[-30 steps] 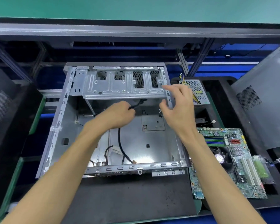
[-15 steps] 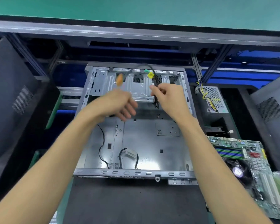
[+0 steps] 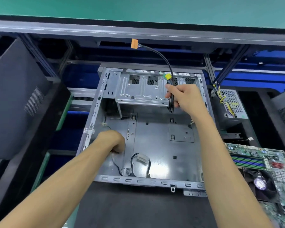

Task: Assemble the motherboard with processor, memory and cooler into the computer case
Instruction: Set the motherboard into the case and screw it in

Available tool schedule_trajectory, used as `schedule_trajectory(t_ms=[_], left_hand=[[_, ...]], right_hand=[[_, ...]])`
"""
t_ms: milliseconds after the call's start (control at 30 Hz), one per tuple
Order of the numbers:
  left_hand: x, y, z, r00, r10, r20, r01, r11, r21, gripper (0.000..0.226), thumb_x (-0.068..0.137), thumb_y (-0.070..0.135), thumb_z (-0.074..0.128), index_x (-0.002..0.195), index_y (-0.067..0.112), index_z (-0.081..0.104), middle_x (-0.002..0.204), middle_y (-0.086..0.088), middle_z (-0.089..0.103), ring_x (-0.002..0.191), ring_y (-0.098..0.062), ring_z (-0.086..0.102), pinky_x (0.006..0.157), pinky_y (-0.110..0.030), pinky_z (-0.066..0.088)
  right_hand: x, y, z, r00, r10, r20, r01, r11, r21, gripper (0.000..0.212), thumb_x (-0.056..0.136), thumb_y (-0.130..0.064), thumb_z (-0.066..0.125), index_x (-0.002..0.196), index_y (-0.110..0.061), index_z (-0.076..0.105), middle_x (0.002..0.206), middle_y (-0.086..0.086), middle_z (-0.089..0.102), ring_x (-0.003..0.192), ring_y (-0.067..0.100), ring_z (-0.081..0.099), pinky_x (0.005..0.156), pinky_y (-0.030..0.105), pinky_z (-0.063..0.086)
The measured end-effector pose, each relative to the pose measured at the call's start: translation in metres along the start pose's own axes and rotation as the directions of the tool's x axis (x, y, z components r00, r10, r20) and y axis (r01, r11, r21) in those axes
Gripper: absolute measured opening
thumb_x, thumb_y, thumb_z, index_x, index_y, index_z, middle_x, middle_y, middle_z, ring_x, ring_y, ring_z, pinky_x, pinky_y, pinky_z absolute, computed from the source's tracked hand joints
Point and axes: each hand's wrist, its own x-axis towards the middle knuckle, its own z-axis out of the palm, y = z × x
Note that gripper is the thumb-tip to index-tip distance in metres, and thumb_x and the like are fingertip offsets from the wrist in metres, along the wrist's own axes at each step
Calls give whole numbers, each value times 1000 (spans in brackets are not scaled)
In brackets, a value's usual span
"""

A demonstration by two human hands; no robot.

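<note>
The open metal computer case [image 3: 158, 145] lies flat in front of me, its floor bare of any board. My right hand [image 3: 184, 97] grips a bundle of black cables [image 3: 171, 102] over the drive cage; one cable arcs up to an orange connector [image 3: 134, 43], and a yellow connector [image 3: 168, 76] sits just above my fingers. My left hand [image 3: 112, 142] is down inside the case at its left side, fingers curled around a thin black cable [image 3: 116, 165] with a white plug. The motherboard [image 3: 260, 168] with memory sticks and cooler fan [image 3: 260, 184] lies to the right of the case.
A power supply [image 3: 232, 104] with yellow and black wires stands at the back right. Dark case side panels [image 3: 15, 99] lean at the left and far right. A looped black cable [image 3: 140, 163] lies on the case floor near the front rail.
My left hand has dropped from the cable bundle down into the case's left side. My right hand has lifted the cables, and the orange connector swung up and away.
</note>
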Motion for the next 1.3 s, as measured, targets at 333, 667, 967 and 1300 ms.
schedule_trajectory(t_ms=[333, 667, 967, 1300], left_hand=[[-4, -3, -4, 939, 165, -303, -337, 629, -700, 23, 93, -1, 49, 83, 0, 69, 85, -23, 73, 65, -28, 68, 66, -36, 62], [-69, -36, -8, 819, 316, -479, -482, 832, -275, 26, 89, 50, 65, 79, 26, 59, 83, 4, 57, 77, -10, 51, 67, -29, 43], [-114, -38, -48, 525, 169, -834, -838, -68, -541, 44, 103, 39, 46, 64, 19, 43, 54, 4, 35, 53, -19, 36, 62, -33, 38], [-79, -33, -99, 539, -747, -388, -841, -501, -203, 23, 104, 29, 45, 85, 15, 49, 59, 3, 64, 49, -13, 57, 44, -23, 39]], right_hand=[[2, 2, 0, 1000, 3, 27, -5, 997, 72, 42, 99, -41, 62, 64, -20, 73, 40, -7, 46, 41, 10, 47, 41, 10, 34], [6, 4, 0, 997, 30, 65, -39, 988, 147, 41, 98, -38, 64, 64, -18, 74, 42, -6, 49, 40, 7, 47, 40, 7, 35], [7, 4, -4, 994, 75, 78, -95, 950, 299, 28, 92, -29, 74, 82, -3, 73, 47, -5, 54, 41, 9, 50, 40, 16, 40], [6, 3, -6, 993, 92, 71, -112, 927, 357, 26, 92, -24, 73, 86, 1, 72, 47, -4, 56, 39, 8, 49, 38, 15, 38]])
